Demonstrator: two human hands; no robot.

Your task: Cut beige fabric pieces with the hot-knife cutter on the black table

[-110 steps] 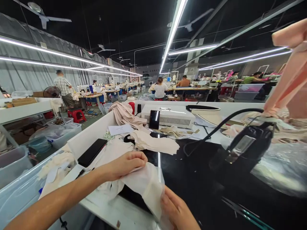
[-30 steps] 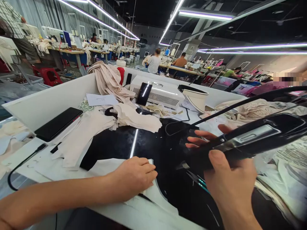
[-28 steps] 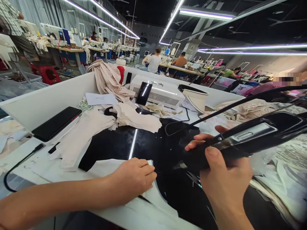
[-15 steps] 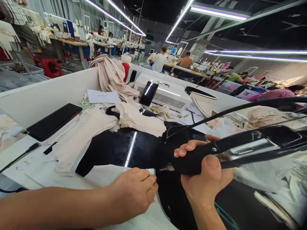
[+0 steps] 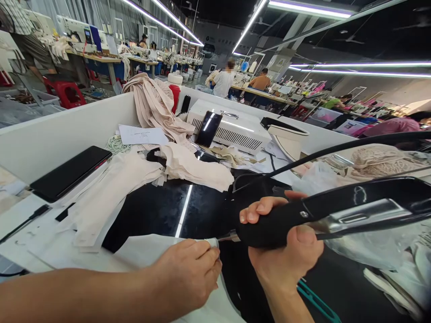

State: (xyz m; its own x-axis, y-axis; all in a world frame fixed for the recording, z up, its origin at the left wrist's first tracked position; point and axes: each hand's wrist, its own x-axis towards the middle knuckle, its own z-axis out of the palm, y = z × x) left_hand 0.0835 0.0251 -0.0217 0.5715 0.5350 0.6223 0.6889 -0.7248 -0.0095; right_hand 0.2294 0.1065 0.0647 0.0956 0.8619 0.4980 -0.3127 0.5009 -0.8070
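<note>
In the head view my left hand (image 5: 190, 273) is closed at the corner of a thin white fabric piece (image 5: 144, 246), pinching its edge. The fabric lies partly over a glossy black plate (image 5: 158, 211), with much of it hidden under my forearm. My right hand (image 5: 286, 251) wraps round a black corded hand tool (image 5: 336, 206) with a silver panel. A narrow metal tip (image 5: 230, 236) sticks out of the tool's left end, very close to the fabric corner; contact is unclear. Below my right wrist lies a teal slotted tool (image 5: 318, 300).
Stacked pale fabric pieces (image 5: 198, 166) lie behind the plate, near a propped phone (image 5: 208, 128) and a white vented box (image 5: 232, 123). A large black device (image 5: 70, 172) rests at left. The tool's cable (image 5: 313, 154) arcs across the right. Low white walls (image 5: 67, 116) border the table.
The tool's tip has come slightly left, nearer the fabric corner in my left hand. My left hand has barely moved, and the camera view has shifted a little.
</note>
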